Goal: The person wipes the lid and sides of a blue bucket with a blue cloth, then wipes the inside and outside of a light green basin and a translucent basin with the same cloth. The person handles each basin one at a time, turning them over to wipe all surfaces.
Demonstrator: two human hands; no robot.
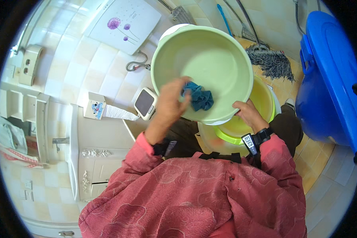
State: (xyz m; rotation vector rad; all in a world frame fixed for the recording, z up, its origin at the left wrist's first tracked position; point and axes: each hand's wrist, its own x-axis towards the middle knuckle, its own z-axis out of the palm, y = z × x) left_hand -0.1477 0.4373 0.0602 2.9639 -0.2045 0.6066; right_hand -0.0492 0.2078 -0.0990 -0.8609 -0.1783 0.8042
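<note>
A large pale green plastic basin (223,56) is tilted so that its inside faces me. My right hand (250,114) grips its lower right rim, thumb on the inner side. Over the lower left rim reaches my left hand (171,99), blurred, with its thumb and fingers around one end of a crumpled dark blue-green cloth (200,96). The rest of the cloth lies against the basin's inner wall. Beneath, partly hidden, are a yellow-green basin (263,98) and a paler, translucent tub (206,136).
A big blue lidded plastic barrel (321,98) stands at the right. Near it a grey string mop (270,62) rests on the tiled floor. At left are a toilet-paper box (94,106), a small lidded bin (145,103) and a washbasin (73,154). A flower-printed white cistern (125,23) is on the wall.
</note>
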